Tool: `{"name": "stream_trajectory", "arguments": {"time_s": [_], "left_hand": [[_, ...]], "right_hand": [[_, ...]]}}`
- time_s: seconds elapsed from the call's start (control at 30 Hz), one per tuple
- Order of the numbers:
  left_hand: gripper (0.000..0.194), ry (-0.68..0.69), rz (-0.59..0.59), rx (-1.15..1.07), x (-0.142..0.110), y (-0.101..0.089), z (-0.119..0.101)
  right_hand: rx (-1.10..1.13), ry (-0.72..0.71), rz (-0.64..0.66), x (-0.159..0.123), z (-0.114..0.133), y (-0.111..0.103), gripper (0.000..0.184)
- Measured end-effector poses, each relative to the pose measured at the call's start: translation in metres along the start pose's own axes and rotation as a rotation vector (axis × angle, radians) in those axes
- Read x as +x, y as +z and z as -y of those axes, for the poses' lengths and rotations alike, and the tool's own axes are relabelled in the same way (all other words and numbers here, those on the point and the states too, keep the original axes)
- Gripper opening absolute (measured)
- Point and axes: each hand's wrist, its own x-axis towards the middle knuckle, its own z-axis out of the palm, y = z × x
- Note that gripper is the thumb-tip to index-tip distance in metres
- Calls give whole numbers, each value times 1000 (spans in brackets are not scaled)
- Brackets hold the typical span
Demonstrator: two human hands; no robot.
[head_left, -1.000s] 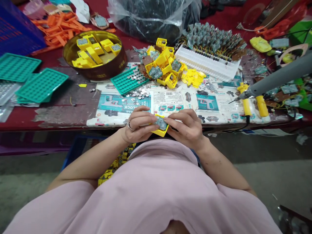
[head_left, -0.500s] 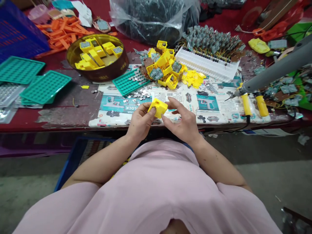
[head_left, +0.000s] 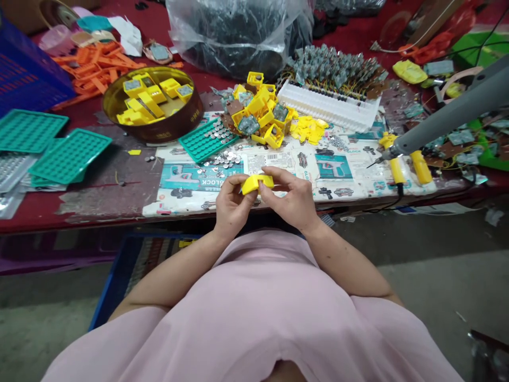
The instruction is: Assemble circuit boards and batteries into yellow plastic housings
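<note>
A small yellow plastic housing [head_left: 257, 183] is held between both hands at the table's front edge. My left hand [head_left: 234, 204] pinches its left end with thumb and fingers. My right hand [head_left: 292, 199] grips the right end, the thumb pressed on the near side. Fingers cover part of the housing, so its inside is hidden. Just beyond lie loose button cells [head_left: 226, 159] and a teal tray [head_left: 204, 142] with more cells on it. Behind these is a heap of yellow housings [head_left: 262, 106] with circuit boards, beside a pile of flat yellow pieces [head_left: 309, 129].
A round tin [head_left: 159, 130] with yellow housings stands at the left, near teal trays [head_left: 71, 156] and orange parts [head_left: 93, 66]. A white foam rack [head_left: 330, 106] of wired boards is behind. At the right, a grey screwdriver-like tool [head_left: 441, 122] hangs over the table.
The yellow housing has been turned and now lies flatter between the fingers. My right hand has closed onto its right end. The camera view has shifted slightly.
</note>
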Motion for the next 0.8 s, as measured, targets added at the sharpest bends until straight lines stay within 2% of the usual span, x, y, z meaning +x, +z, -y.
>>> {"name": "stream_trajectory", "arguments": {"time_s": [0.17,0.27,0.37,0.43,0.53,0.63,0.8], "left_hand": [[21,219,58,159,0,-3,0],[19,405,75,300,7,-12,1],[25,681,144,431,16,-27,0],[29,794,213,466,20,-34,-3],[29,841,273,443,20,-36,-10],[30,829,294,406,17,-31,-15],[25,881,298,462,16,-28,-18]], "right_hand": [[-17,-96,-60,-5,-4,4,32],[-9,-151,43,-5,-7,-7,44],[-133,-328,195,-1,-10,-27,51],[-257,-453,219,0,-12,-38,50],[-378,-580,140,0,-14,-44,40],[-379,-678,83,-4,-14,-41,33],[-336,-685,94,-7,-10,-40,42]]}}
